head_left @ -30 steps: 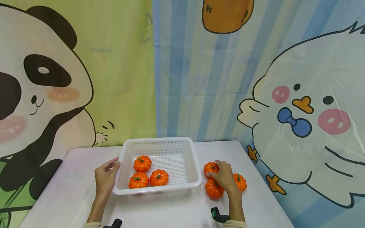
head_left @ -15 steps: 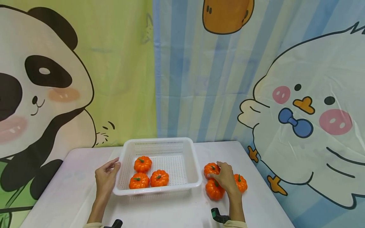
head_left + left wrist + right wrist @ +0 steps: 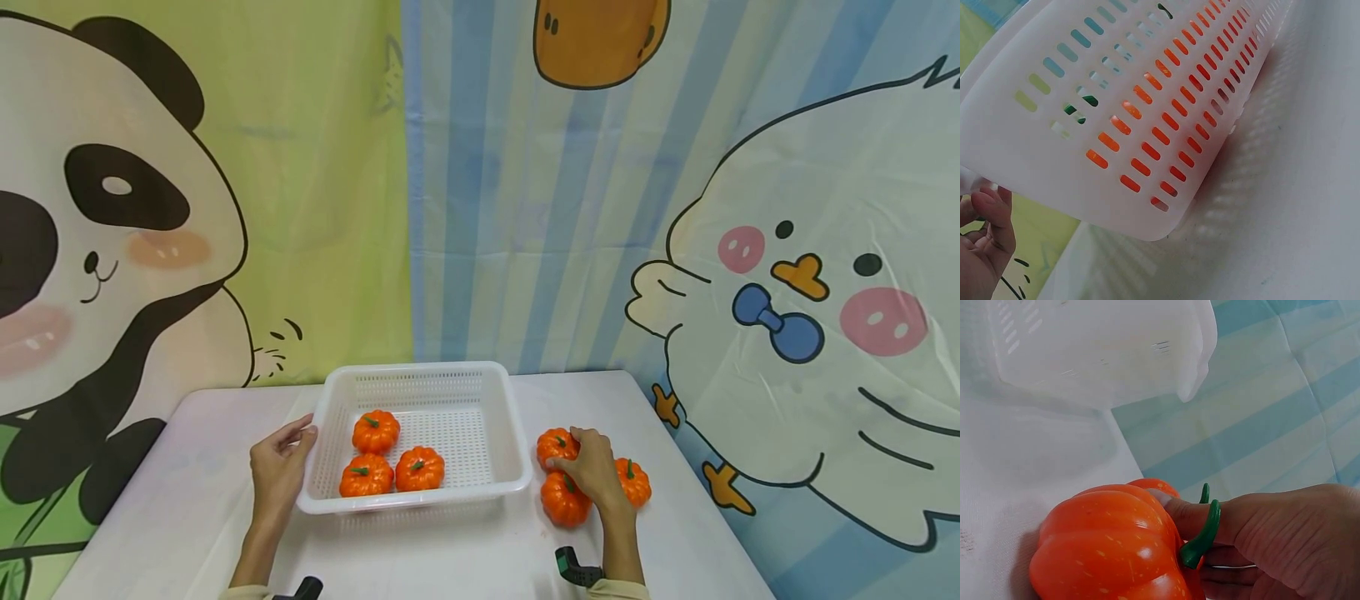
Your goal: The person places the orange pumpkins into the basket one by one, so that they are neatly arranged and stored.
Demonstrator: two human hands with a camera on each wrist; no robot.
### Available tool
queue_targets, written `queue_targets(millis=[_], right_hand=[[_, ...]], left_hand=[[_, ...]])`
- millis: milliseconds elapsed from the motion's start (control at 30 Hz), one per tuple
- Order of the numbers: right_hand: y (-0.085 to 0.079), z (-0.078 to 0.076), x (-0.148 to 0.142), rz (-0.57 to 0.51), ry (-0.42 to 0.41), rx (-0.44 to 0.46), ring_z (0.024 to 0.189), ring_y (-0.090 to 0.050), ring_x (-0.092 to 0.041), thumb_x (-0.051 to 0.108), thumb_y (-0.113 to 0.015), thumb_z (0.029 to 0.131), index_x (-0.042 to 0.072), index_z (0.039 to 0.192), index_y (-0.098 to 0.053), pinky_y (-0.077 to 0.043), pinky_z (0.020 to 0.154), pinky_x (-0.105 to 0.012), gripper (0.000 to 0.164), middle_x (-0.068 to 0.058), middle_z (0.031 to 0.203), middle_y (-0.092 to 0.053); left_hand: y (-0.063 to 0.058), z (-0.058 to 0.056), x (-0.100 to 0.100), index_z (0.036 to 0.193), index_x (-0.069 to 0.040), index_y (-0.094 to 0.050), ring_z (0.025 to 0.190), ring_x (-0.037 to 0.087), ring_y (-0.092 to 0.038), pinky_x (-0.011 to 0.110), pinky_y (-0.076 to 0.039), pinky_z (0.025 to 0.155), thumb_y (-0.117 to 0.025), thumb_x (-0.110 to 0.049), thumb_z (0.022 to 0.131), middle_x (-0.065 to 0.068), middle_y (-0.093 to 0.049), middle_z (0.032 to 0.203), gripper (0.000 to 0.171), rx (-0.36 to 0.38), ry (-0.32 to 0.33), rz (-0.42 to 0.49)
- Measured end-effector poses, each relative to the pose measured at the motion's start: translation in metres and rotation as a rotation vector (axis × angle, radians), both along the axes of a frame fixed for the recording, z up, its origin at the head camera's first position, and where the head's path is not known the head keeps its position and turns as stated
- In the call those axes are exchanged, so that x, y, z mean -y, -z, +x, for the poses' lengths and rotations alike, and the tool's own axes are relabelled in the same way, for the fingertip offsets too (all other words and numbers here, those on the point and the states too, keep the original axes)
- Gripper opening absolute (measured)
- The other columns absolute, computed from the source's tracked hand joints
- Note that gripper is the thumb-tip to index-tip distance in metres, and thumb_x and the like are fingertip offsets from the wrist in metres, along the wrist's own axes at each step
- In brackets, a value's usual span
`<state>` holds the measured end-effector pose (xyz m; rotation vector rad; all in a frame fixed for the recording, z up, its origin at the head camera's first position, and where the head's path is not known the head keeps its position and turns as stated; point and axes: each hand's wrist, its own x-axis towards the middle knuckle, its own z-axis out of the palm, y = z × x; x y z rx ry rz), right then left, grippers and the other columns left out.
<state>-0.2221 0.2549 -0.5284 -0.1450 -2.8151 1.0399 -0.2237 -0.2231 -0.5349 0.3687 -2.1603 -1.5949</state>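
Observation:
A white plastic basket (image 3: 487,487) with slotted walls stands on the table, three small orange pumpkins (image 3: 420,468) inside its left half. At its left side my left hand (image 3: 279,467) pinches the rim; in the left wrist view those fingers (image 3: 996,209) are at the rim's edge. To the right of the basket, my right hand (image 3: 596,467) grips the farthest pumpkin (image 3: 553,447) between thumb and fingers. A nearer pumpkin (image 3: 566,500) sits just in front of it, and it hides much of the gripped one in the right wrist view. Another pumpkin (image 3: 633,482) lies right of that hand.
The white-covered table (image 3: 420,558) ends at a cartoon-printed curtain (image 3: 480,208) behind the basket. A strip of tabletop separates the basket from the right-hand pumpkins. Black devices (image 3: 577,568) are strapped at both wrists.

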Motion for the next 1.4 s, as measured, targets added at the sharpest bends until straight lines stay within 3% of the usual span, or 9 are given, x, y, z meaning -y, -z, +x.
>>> queue_targets(millis=[133,767,1033,1400], right_hand=[[0.0,0.0,0.0,-0.009,0.004,0.007,0.137,-0.062,-0.049,0.013,-0.092,0.088,-0.013,0.147,-0.059,-0.045,0.118,-0.065,0.073,-0.032,0.147,-0.065],[0.0,-0.002,0.002,-0.005,0.023,0.001,0.135,-0.064,-0.046,0.013,-0.09,0.09,-0.011,0.15,-0.058,-0.047,0.117,-0.063,0.072,-0.03,0.148,-0.066],[-0.002,-0.001,0.002,0.008,0.025,-0.003,0.136,-0.063,-0.046,0.015,-0.09,0.091,-0.009,0.151,-0.057,-0.046,0.118,-0.063,0.073,-0.029,0.15,-0.064],[-0.01,0.0,0.003,0.015,0.028,-0.007,0.133,-0.064,-0.045,0.016,-0.09,0.091,-0.009,0.152,-0.056,-0.047,0.119,-0.064,0.074,-0.03,0.148,-0.065]], left_hand=[[0.0,0.0,0.0,0.136,-0.003,-0.076,0.082,-0.004,-0.065,0.008,-0.054,0.071,-0.07,-0.024,0.107,0.018,-0.079,0.115,0.036,0.004,0.002,-0.006],[0.002,0.0,0.001,0.134,-0.002,-0.077,0.082,-0.003,-0.066,0.009,-0.054,0.07,-0.072,-0.022,0.106,-0.006,-0.077,0.099,0.034,-0.016,0.003,0.007],[0.001,0.0,0.0,0.136,-0.003,-0.076,0.081,-0.004,-0.064,0.009,-0.054,0.07,-0.07,-0.023,0.107,0.013,-0.079,0.111,0.035,-0.001,0.003,-0.005],[0.0,-0.001,0.0,0.136,-0.004,-0.076,0.079,-0.005,-0.064,0.01,-0.054,0.069,-0.07,-0.023,0.107,0.017,-0.078,0.114,0.035,0.009,0.0,-0.005]])
